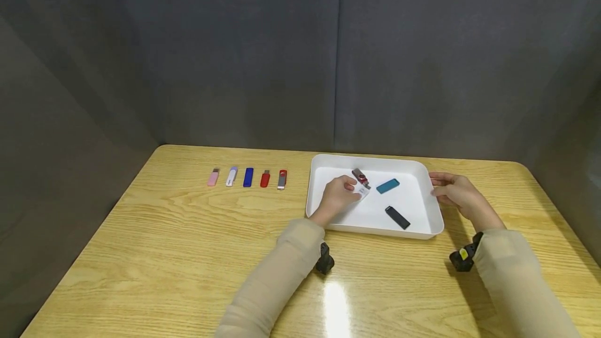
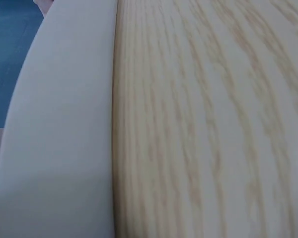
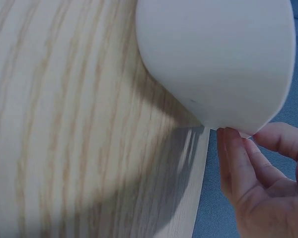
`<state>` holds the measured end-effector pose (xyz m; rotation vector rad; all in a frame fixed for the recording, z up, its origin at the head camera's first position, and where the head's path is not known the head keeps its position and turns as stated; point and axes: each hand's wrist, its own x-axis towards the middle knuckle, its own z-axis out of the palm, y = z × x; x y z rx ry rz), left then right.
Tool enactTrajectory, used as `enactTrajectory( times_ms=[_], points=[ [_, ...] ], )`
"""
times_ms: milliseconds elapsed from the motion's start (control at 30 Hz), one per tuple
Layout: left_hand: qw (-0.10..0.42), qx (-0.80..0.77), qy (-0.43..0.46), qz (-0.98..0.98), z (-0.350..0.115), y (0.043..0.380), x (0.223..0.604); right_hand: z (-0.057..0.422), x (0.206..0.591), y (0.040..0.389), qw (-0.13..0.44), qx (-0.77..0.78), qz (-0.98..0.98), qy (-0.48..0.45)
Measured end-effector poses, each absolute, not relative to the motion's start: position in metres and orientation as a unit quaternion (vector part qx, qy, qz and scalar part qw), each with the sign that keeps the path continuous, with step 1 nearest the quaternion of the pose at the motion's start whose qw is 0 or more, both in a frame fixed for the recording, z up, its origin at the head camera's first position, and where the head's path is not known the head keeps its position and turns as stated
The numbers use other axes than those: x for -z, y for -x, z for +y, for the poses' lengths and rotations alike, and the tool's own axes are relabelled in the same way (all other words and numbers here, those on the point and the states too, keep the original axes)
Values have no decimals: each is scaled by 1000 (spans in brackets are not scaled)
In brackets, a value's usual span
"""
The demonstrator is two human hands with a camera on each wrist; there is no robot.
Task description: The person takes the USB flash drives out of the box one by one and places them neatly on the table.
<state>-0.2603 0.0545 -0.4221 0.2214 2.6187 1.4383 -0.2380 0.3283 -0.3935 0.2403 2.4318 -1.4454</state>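
Observation:
My left hand (image 1: 339, 196) reaches over the near left side of a white tray (image 1: 375, 230). Its thumb and fingers pinch a small whitish USB stick (image 1: 363, 192), partly hidden by the fingertips. Beside that lies a dark red swivel USB stick (image 1: 360, 177). A teal USB stick (image 1: 388, 186) and a black USB stick (image 1: 397, 217) are farther right in the tray. My right hand (image 1: 460, 194) grips the tray's right wall; in the right wrist view its thumb is at the rim and its fingers are outside. Mostly tray wall (image 2: 59, 124) and wood fill the left wrist view.
Left of the tray, a spaced row of USB sticks runs across the wooden table (image 1: 188, 254): pink (image 1: 213, 177), white and lilac (image 1: 231, 177), blue (image 1: 248, 177), red (image 1: 265, 179), and red with a metal swivel (image 1: 281, 180). A dark curtain (image 1: 244, 67) hangs behind.

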Motion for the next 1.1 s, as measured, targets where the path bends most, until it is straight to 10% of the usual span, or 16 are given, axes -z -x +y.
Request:
enactTrajectory(
  times_ms=[1100],
  points=[
    [83, -419, -83, 900, 58, 260, 423, 328, 395, 237, 153, 511, 841, -89]
  ],
)
